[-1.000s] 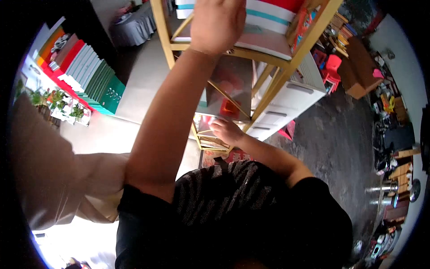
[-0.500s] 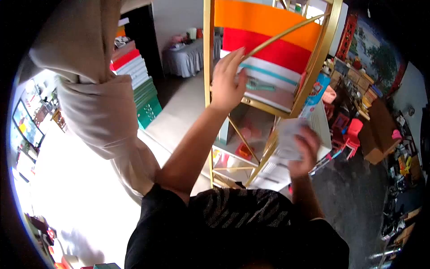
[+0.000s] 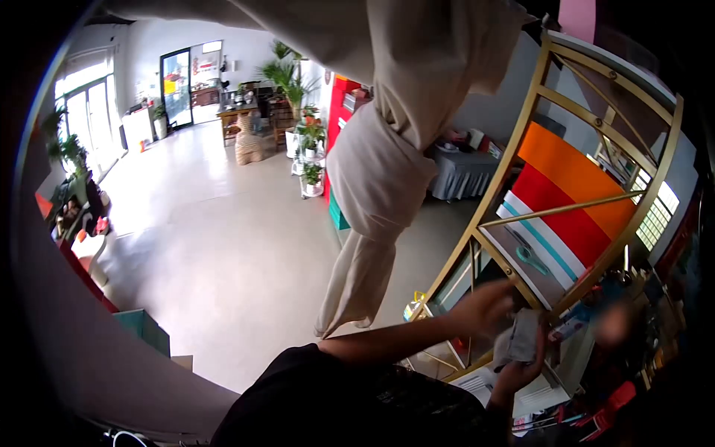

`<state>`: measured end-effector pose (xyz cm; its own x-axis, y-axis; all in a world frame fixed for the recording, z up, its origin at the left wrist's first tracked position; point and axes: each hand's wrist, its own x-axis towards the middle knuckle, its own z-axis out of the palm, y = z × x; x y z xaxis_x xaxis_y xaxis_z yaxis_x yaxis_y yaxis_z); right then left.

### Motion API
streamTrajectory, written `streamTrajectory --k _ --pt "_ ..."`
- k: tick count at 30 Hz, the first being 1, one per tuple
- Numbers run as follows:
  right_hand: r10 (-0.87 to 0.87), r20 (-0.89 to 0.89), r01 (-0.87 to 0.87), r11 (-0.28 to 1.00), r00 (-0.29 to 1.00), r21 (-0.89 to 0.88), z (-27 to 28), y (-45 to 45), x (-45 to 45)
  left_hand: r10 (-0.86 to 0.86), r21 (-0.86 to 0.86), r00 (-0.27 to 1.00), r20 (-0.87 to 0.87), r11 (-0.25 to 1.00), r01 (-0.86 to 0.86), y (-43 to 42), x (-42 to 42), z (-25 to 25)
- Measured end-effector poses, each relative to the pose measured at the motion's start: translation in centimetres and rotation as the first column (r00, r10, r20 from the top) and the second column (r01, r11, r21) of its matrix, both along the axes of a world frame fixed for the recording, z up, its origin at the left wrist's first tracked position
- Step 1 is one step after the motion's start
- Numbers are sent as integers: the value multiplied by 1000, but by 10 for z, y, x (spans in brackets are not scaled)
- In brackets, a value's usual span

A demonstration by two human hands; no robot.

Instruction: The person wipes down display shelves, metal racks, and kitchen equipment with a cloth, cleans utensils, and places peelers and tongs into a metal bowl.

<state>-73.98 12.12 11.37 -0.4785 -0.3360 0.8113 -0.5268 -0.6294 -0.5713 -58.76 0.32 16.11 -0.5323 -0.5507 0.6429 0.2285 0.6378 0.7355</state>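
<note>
In the head view, the person's right hand point(image 3: 515, 374) had its fingers curled around a pale grey, blocky, soft-looking bundle point(image 3: 523, 335), which was in front of the lower part of a gold-coloured metal rack point(image 3: 509, 155). The left hand point(image 3: 486, 304) was just beside that bundle, blurred; whether its fingers were grasping anything could not be told. Above both hands, a mint-green-handled tool point(image 3: 532, 260) lay on the rack's shelf, near a flat orange, red and white banded panel point(image 3: 567, 198). A knotted beige fabric curtain point(image 3: 380, 179) hung left of the rack.
</note>
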Motion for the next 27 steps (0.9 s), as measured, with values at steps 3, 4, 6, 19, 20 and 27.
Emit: streamTrajectory --k 3,4,6,19,20,27 --pt "327 -84 -321 944 941 78 40 1 29 -115 -177 975 -192 981 81 42 2 15" --pt "481 -123 -474 877 868 82 47 -2 32 -141 -185 965 -221 978 101 47 2 16" --pt "496 -79 -462 847 865 262 52 2 31 -128 -37 970 -205 992 123 39 16 28" --pt "-473 -469 553 833 746 39 28 -51 -71 600 90 724 -339 787 -610 -126 19 105" --pt "-386 -419 485 860 822 158 12 -54 -75 582 157 747 -321 811 -564 -138 8 111" --pt "-638 -437 655 743 634 -135 -17 -77 -87 676 -77 579 -456 618 -782 -202 -45 99"
